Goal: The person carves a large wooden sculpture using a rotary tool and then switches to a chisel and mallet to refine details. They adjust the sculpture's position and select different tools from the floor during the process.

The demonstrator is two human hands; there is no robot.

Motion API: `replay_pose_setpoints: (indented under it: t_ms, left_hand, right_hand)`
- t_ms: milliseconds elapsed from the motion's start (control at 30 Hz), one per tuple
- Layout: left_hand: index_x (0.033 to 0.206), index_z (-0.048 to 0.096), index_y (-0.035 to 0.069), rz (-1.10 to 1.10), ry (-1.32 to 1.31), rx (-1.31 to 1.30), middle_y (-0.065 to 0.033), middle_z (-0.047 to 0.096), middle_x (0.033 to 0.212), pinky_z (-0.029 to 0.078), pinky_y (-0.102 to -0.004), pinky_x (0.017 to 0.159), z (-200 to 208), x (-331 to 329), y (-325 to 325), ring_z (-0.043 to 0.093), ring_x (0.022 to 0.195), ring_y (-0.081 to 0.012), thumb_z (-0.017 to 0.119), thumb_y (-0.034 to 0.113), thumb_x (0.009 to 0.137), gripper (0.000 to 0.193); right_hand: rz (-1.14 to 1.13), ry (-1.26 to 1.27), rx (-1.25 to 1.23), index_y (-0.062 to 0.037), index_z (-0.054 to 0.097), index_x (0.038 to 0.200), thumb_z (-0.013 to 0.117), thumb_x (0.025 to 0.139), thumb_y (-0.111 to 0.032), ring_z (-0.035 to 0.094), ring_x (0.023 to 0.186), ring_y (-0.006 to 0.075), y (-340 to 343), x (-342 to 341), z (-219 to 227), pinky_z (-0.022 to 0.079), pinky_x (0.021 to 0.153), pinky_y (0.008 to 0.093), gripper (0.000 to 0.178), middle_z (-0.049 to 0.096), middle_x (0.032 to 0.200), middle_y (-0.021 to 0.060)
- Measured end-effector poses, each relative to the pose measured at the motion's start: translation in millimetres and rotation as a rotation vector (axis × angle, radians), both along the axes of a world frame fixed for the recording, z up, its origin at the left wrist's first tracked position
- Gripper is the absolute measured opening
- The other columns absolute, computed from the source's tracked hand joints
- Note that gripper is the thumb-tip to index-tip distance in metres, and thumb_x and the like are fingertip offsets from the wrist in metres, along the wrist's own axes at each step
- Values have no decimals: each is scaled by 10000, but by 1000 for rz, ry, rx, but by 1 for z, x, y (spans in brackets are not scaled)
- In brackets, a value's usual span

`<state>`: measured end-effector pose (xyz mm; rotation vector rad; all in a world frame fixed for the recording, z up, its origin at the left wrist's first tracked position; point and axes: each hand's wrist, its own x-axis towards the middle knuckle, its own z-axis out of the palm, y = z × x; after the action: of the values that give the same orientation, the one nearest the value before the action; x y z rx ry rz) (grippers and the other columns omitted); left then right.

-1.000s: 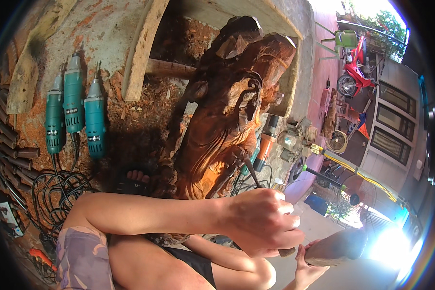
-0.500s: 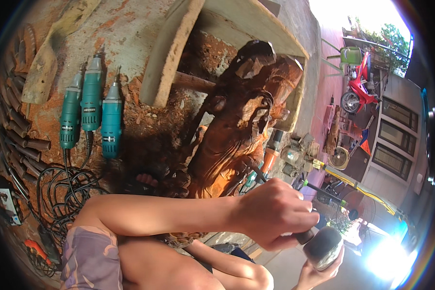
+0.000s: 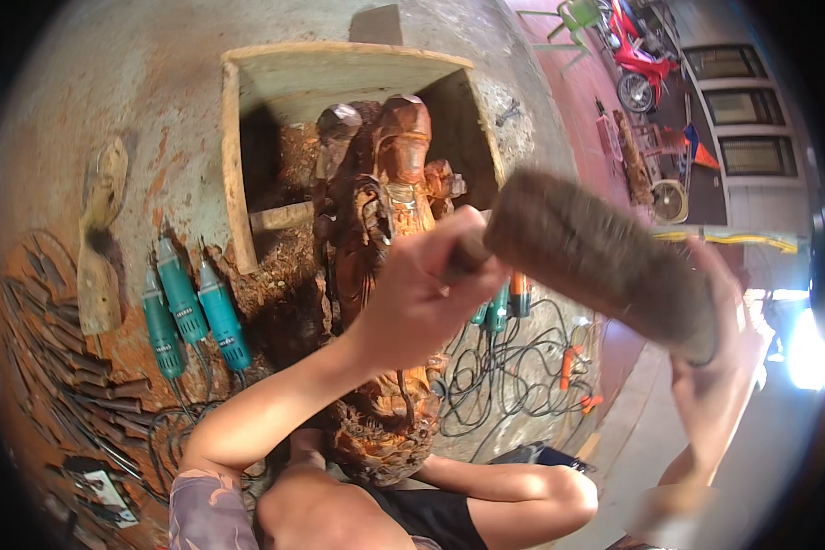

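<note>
A reddish-brown carved wooden figure (image 3: 399,197) lies before me, its near end between my legs. My left hand (image 3: 412,289) is closed around a chisel (image 3: 467,254) above the carving; the butt of its handle shows past my fingers. A thin dark shaft below that hand reaches the wood, likely the chisel's blade. In my right hand (image 3: 720,357) is a thick, dark wooden mallet (image 3: 596,257), gripped by its far right end. The mallet's other end is close to the chisel's butt; whether they touch I cannot tell.
An open wooden box frame (image 3: 234,165) surrounds the carving's far end. Left of it lie several green rotary power tools (image 3: 181,293), many chisels (image 3: 92,394) and a scrap of wood (image 3: 101,238). Tangled black cables (image 3: 495,385) spread at right. A red motorbike (image 3: 637,60) stands farther back.
My view has turned, so the carving now appears more upright and central. Both hands have risen in the picture, still holding the chisel and the mallet, and the mallet's full length now shows.
</note>
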<state>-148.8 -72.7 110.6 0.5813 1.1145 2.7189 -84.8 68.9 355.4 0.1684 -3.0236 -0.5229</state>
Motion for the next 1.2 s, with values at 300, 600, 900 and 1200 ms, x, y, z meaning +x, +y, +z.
replay_pose_setpoints:
  t_ms: [300, 600, 900, 1200]
  left_hand:
    - [928, 487, 102, 68, -284, 173, 32, 464, 666, 328, -235, 516, -19, -24, -2, 402, 562, -54, 567, 213, 1024, 168]
    - [913, 510, 69, 30, -111, 125, 40, 458, 644, 323, -218, 502, -20, -24, 9, 385, 544, -37, 555, 187, 1022, 167]
    - [823, 579, 32, 110, 69, -276, 23, 557, 659, 418, -233, 571, -5, -6, 11, 509, 612, -47, 642, 93, 933, 140]
    - [1004, 581, 50, -6, 58, -120, 21, 591, 737, 435, -233, 574, -12, -14, 5, 529, 633, -59, 593, 171, 1003, 122]
  right_hand:
    - [-25, 123, -312, -63, 571, 1347, 712, 680, 132, 637, 1144, 240, 21, -22, -19, 469, 1007, 353, 709, 662, 1248, 126]
    - [-124, 109, -628, -95, 568, 1364, 739, 662, 118, 581, 1202, 259, 59, -13, -44, 446, 1034, 373, 754, 608, 1274, 120]
    - [102, 142, -402, -75, 532, 1396, 724, 682, 120, 554, 1257, 213, 88, -27, -24, 440, 1063, 341, 765, 590, 1363, 107]
    - [253, 162, -246, -44, 593, 1308, 766, 713, 56, 648, 1144, 247, 62, -15, -31, 501, 982, 344, 628, 675, 1231, 116]
